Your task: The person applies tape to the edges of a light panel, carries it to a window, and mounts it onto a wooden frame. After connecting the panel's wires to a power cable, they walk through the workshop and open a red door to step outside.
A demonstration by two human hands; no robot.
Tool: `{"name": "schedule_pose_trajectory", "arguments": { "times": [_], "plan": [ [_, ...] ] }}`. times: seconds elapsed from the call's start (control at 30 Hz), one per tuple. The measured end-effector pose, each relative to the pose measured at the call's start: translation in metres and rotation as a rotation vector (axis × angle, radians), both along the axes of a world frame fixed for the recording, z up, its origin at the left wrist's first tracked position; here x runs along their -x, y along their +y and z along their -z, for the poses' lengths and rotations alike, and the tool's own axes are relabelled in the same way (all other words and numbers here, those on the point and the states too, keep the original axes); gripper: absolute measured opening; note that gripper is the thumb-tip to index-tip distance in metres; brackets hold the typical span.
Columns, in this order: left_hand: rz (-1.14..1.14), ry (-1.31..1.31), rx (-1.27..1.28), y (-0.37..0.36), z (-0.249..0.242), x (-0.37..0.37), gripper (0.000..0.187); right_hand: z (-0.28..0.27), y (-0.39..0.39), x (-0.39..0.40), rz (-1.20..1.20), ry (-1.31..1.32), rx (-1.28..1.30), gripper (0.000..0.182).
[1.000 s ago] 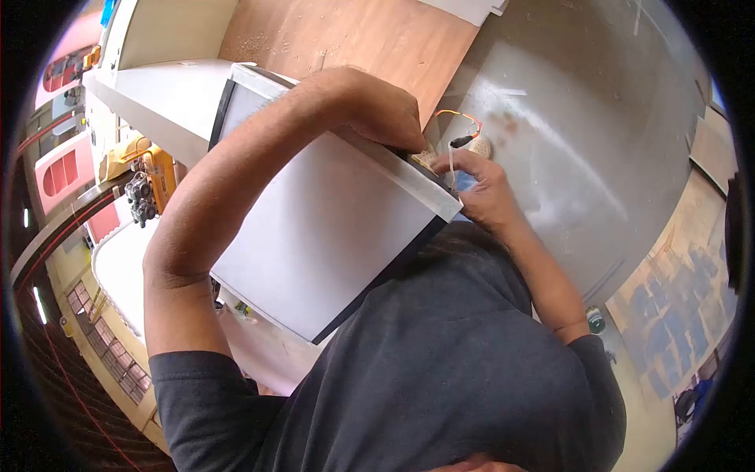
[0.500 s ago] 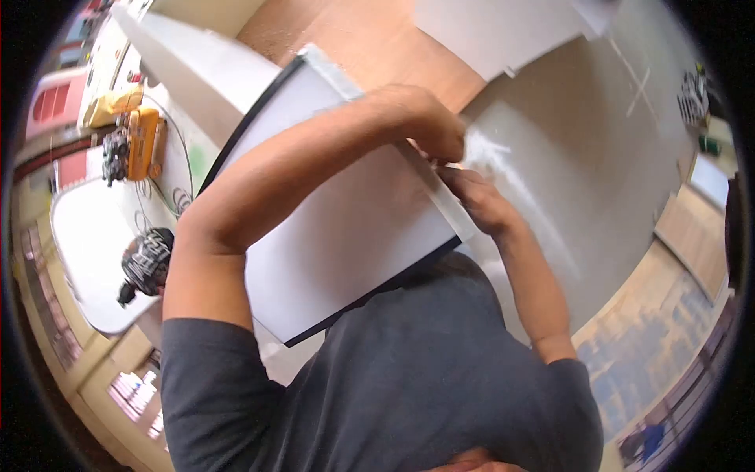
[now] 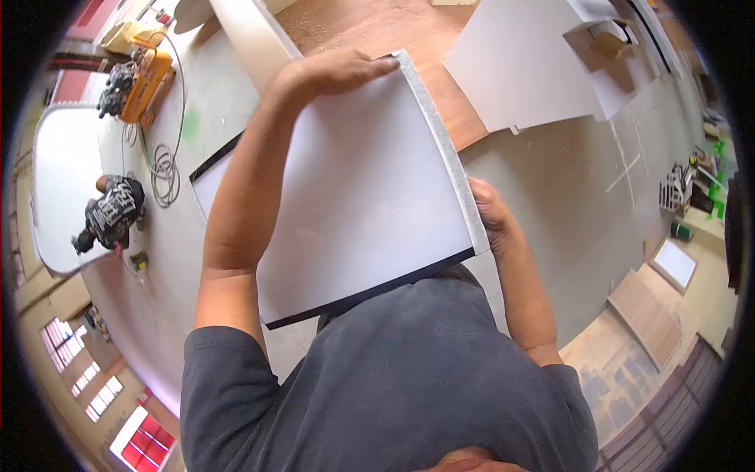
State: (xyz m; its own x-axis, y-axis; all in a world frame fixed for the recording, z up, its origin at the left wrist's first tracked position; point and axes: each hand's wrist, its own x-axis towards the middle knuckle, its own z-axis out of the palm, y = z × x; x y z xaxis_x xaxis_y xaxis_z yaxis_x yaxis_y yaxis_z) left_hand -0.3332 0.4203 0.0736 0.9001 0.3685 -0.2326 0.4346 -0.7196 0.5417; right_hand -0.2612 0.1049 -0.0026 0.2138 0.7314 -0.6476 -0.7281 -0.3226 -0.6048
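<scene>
A large white panel (image 3: pixel 362 189) with black edging on two sides and a pale grey strip (image 3: pixel 452 157) down its right side is tilted in front of my dark shirt. My left hand (image 3: pixel 350 71) reaches over the panel to its far right corner, fingers stretched out flat along the top edge and touching the end of the strip. Beside the lower part of the strip, my right hand (image 3: pixel 491 208) is curled against the panel's right edge. Some of its fingers are hidden.
A brown board (image 3: pixel 377 27) and white sheets (image 3: pixel 527 63) lie beyond the panel. At the left are an orange compressor (image 3: pixel 148 85), a coiled hose (image 3: pixel 165 169) and another person (image 3: pixel 114 212) bending by a large white board (image 3: pixel 67 173). Wooden panels (image 3: pixel 645 315) lie at the right.
My left hand has moved from beside my right hand up to the panel's far corner. My right hand has shifted slightly down along the edge. The panel has turned, and the view has shifted.
</scene>
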Motion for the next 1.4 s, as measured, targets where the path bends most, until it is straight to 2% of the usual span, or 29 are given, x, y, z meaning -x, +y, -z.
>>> {"name": "schedule_pose_trajectory", "arguments": {
  "times": [0.07, 0.2, 0.27, 0.4, 0.5, 0.57, 0.7, 0.77, 0.83, 0.9, 0.97, 1.17, 1.23, 1.3, 1.37, 1.4],
  "plan": [
    [-0.057, 0.153, 0.131, 0.001, 0.012, 0.000, 0.063, 0.008, 0.002, -0.009, -0.072, 0.081, 0.029, 0.036],
    [-0.080, 0.160, 0.090, -0.006, 0.011, 0.002, 0.064, 0.014, 0.034, -0.025, -0.005, 0.080, 0.035, 0.035],
    [-0.089, 0.035, 0.090, -0.008, 0.013, 0.005, 0.063, 0.016, 0.063, -0.040, 0.076, 0.087, 0.042, 0.036],
    [-0.086, 0.085, 0.095, -0.006, 0.007, 0.005, 0.064, 0.020, 0.112, -0.065, -0.052, 0.142, 0.029, 0.039],
    [-0.063, 0.093, 0.097, -0.008, 0.006, 0.005, 0.064, 0.027, 0.130, -0.075, -0.083, 0.194, -0.052, 0.046],
    [-0.118, 0.110, 0.097, -0.010, 0.008, 0.006, 0.064, 0.030, 0.135, -0.081, 0.033, 0.298, -0.089, 0.056],
    [-0.146, 0.009, 0.093, -0.012, 0.007, 0.009, 0.060, 0.027, 0.151, -0.100, 0.056, 0.252, -0.095, 0.062],
    [-0.137, 0.048, 0.090, -0.012, 0.002, 0.008, 0.061, 0.006, 0.166, -0.123, 0.037, 0.259, -0.282, 0.069],
    [-0.130, 0.084, 0.101, -0.012, -0.003, 0.007, 0.062, -0.021, 0.184, -0.127, 0.046, 0.073, -0.224, 0.067],
    [-0.124, 0.118, 0.114, -0.013, -0.004, 0.008, 0.063, -0.024, 0.200, -0.126, -0.031, 0.137, -0.312, 0.061],
    [-0.146, 0.074, 0.084, -0.015, 0.001, 0.009, 0.064, -0.027, 0.214, -0.113, -0.068, -0.083, -0.218, 0.052],
    [-0.091, -0.040, 0.109, -0.016, -0.002, 0.011, 0.060, -0.004, 0.229, -0.114, -0.163, -0.036, -0.153, 0.054],
    [-0.101, 0.003, 0.128, -0.015, -0.006, 0.011, 0.059, -0.021, 0.238, -0.109, -0.118, -0.093, -0.154, 0.033],
    [-0.115, 0.052, 0.146, -0.014, -0.006, 0.009, 0.059, -0.038, 0.248, -0.116, -0.095, -0.121, -0.133, 0.038],
    [-0.102, 0.027, 0.109, -0.012, -0.003, 0.011, 0.059, -0.044, 0.267, -0.128, -0.210, -0.139, -0.265, 0.039],
    [-0.103, 0.025, 0.100, -0.012, -0.006, 0.011, 0.059, -0.034, 0.283, -0.130, -0.141, -0.241, -0.206, 0.037]
  ]
}}
